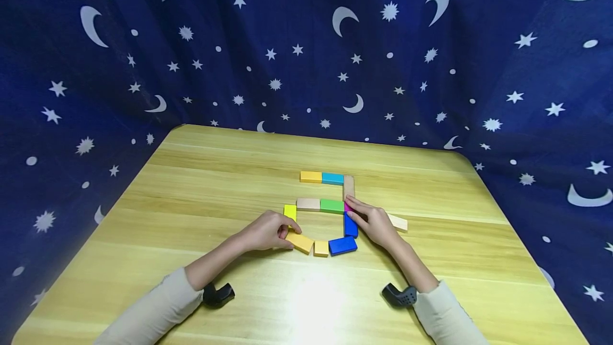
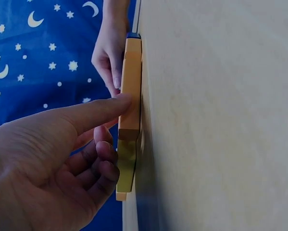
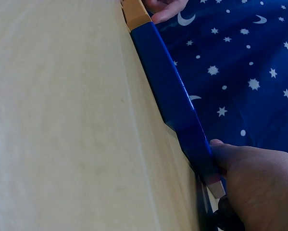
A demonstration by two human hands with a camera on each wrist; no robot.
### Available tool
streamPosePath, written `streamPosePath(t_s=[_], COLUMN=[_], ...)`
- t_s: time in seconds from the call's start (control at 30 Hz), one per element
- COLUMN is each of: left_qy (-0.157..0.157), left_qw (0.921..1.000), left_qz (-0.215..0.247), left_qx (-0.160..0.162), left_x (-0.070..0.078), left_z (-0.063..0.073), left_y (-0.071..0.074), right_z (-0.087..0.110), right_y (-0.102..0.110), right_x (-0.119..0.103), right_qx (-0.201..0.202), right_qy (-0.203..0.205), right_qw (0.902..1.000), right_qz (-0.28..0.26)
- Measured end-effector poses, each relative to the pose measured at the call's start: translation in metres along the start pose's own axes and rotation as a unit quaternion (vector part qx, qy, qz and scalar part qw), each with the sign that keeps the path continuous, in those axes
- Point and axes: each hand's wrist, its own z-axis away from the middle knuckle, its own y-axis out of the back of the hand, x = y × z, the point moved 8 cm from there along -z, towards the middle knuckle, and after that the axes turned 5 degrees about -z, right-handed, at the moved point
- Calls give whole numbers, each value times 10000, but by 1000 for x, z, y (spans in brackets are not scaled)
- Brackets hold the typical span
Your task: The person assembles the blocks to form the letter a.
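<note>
Wooden blocks lie end to end on the table in a shape like a closed loop with a hook above. At the loop's lower left, my left hand [image 1: 269, 230] pinches an orange block [image 1: 301, 243], thumb on its near side. A yellow block [image 1: 290, 212] stands just behind those fingers. On the loop's right side, my right hand [image 1: 377, 224] has thumb and forefinger about a magenta block [image 1: 347, 207], mostly hidden. The thumb lies at the upper end of a blue block [image 1: 351, 226]. Another blue block [image 1: 342, 246] and a short orange block [image 1: 321, 248] form the bottom.
A green block [image 1: 332, 206] and a plain wooden block [image 1: 308, 204] make the loop's top. Farther back lie orange [image 1: 311, 177], light-blue [image 1: 332, 178] and plain [image 1: 349, 185] blocks. A loose pale block [image 1: 398, 222] sits right of my right hand. A starry curtain [image 1: 306, 68] hangs behind.
</note>
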Motion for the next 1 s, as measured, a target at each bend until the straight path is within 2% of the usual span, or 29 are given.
streamPosePath(t_s=[0.53, 0.7, 0.9, 1.0], left_qy=[147, 188, 682, 927], left_qw=[9999, 9998, 9955, 9920], left_qz=[-64, -18, 306, 549], left_qx=[-54, 68, 582, 652], left_x=[-1, -3, -25, -40], left_z=[-2, -1, 0, 1], left_y=[-1, 6, 27, 31], right_z=[0, -1, -1, 0], right_y=[0, 0, 0, 0], right_x=[-2, -1, -2, -2], right_qx=[30, 40, 35, 41], right_qy=[36, 29, 31, 23], right_qw=[10000, 10000, 10000, 10000], right_qz=[-26, -29, -33, -13])
